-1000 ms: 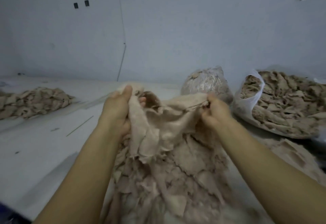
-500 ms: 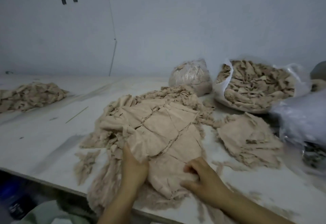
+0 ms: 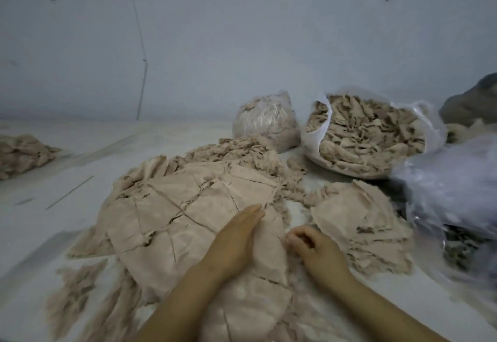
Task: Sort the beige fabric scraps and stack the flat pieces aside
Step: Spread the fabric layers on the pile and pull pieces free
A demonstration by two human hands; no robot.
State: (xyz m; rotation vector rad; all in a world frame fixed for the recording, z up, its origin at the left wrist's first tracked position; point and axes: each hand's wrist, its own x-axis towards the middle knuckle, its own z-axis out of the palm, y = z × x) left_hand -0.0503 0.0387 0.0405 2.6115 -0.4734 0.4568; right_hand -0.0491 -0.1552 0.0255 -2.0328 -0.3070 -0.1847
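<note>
Just left of the flat stack (image 3: 360, 223), your left hand (image 3: 236, 239) lies flat on the scrap heap (image 3: 188, 207), right hand (image 3: 314, 250) curled, grip apparently empty; next, probably lift one flat piece across.

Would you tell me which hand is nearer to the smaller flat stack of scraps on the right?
Right. The right hand, fingers curled, sits beside the flat stack; the left hand lies flat on the big central pile, farther away.
</note>
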